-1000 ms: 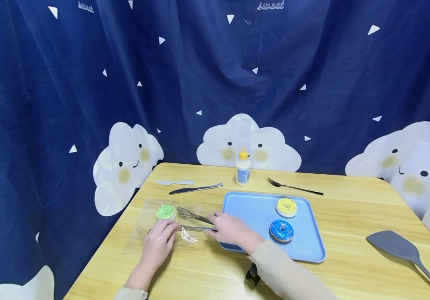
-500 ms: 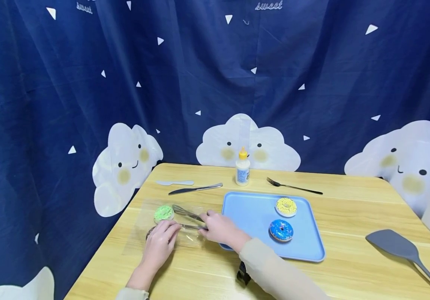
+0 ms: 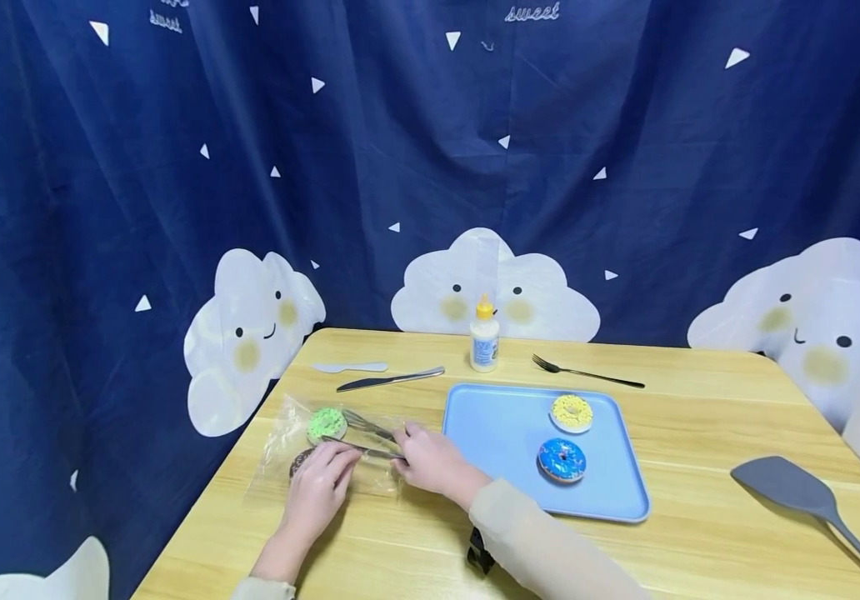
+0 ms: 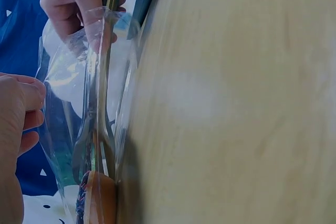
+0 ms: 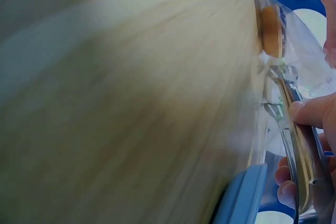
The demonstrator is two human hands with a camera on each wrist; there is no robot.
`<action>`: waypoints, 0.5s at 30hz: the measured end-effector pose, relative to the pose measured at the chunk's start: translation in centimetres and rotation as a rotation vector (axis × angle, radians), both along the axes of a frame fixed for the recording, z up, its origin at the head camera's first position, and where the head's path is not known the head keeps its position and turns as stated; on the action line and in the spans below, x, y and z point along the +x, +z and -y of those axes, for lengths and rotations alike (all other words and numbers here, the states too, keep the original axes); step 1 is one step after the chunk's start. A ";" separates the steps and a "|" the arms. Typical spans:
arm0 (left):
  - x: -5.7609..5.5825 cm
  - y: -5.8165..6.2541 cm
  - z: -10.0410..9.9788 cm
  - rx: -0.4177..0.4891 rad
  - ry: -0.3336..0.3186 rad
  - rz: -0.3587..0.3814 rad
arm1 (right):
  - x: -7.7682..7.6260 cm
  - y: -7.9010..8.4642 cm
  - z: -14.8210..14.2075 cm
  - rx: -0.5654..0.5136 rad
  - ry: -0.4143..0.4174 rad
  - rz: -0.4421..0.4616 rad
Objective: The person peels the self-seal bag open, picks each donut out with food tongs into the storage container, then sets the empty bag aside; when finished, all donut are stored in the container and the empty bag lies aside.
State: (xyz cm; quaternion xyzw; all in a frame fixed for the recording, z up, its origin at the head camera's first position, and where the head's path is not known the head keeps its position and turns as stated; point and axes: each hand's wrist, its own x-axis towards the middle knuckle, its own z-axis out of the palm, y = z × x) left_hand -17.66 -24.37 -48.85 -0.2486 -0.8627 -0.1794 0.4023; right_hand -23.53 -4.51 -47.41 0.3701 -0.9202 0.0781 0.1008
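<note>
A clear plastic bag (image 3: 271, 467) lies at the table's left side. Inside it sit a green doughnut (image 3: 327, 425) with sprinkles and a dark doughnut (image 3: 298, 461), the latter mostly behind my left hand (image 3: 319, 482). That hand pinches the upper film of the bag near its mouth. My right hand (image 3: 433, 461) grips metal tongs (image 5: 300, 150), whose spread arms reach into the bag. In the left wrist view, the tongs' tips come close to a doughnut (image 4: 101, 198) lying flat, its brown underside on the table side.
A blue tray (image 3: 490, 417) right of the bag carries a yellow doughnut (image 3: 572, 413) and a blue doughnut (image 3: 562, 460). Behind stand a glue-like bottle (image 3: 484, 342), two knives (image 3: 391, 379) and a fork (image 3: 587, 372). A grey spatula (image 3: 790, 485) lies far right.
My right hand has moved left with the tongs, deeper into the bag. The green doughnut has shifted slightly left. My left hand stays at the bag's film.
</note>
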 end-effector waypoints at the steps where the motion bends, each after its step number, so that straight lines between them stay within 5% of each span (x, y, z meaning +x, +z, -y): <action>1: 0.0 0.0 0.0 0.002 0.001 0.000 | 0.0 0.0 -0.1 -0.003 0.002 -0.003; 15: -0.5 -0.4 0.3 0.015 0.015 0.006 | 1.1 1.4 -4.1 -0.047 0.043 -0.001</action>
